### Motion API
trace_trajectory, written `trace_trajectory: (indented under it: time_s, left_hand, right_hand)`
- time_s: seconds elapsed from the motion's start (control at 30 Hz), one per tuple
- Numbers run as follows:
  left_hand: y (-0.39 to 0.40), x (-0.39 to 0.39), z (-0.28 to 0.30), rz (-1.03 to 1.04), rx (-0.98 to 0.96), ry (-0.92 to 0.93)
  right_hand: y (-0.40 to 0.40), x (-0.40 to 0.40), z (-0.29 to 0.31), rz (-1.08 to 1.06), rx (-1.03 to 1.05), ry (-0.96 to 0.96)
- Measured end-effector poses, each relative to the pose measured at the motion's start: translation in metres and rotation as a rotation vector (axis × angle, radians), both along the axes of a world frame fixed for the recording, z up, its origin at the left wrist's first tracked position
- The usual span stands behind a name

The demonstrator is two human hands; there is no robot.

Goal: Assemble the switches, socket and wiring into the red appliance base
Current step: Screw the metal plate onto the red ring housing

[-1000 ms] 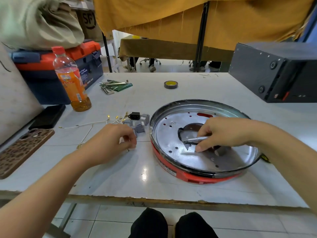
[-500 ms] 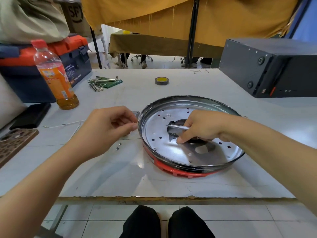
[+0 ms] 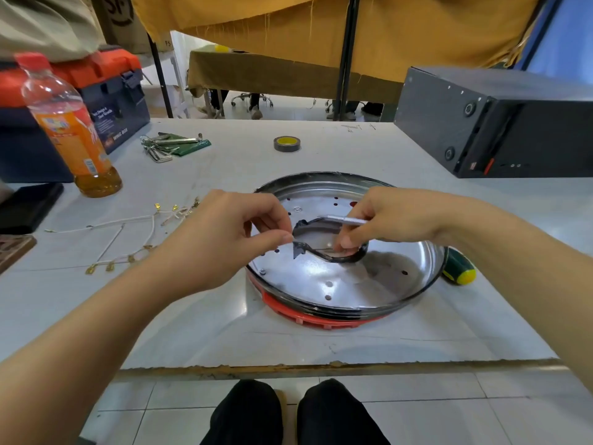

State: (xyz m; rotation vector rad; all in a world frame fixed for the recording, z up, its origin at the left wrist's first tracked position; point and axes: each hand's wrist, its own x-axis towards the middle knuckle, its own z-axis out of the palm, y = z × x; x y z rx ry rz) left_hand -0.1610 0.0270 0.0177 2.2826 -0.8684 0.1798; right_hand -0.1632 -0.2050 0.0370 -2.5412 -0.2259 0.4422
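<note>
Red appliance base [image 3: 321, 319]: set on the table [image 3: 192, 332] near its front edge, metal pan uppermost.
Left hand [image 3: 224, 239]: thumb and forefinger pinched together above the pan's left side; contents cannot be told.
Right hand [image 3: 394, 220]: curled around a thin metal tool [image 3: 345, 219] over the pan's centre opening.
Wiring [image 3: 134, 232]: laid on the table left of the base.
Tape roll [image 3: 287, 143]: placed farther back.

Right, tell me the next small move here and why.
Probably bring the left hand down to the metal plate: its pinched fingertips hover beside the central cutout, where the right hand holds a thin silver tool.
</note>
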Motion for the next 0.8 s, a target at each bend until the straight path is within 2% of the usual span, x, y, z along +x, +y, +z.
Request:
trace_trajectory:
  time_s: [0.13,0.37,0.8]
  left_hand:
    - [-0.01,-0.001,-0.004,-0.042,0.029,0.017]
    - [-0.006,0.002,-0.008,-0.023,0.037,0.039]
    - [-0.003,0.002,-0.005,-0.063,0.057,0.046]
  right_hand:
    - [0.006,0.003,-0.007,0.084,-0.008,0.09]
    - [0.014,0.011,-0.002,0.049,-0.104,0.155]
    - [0.029,0.005,-0.009,-0.093,0.01,0.16]
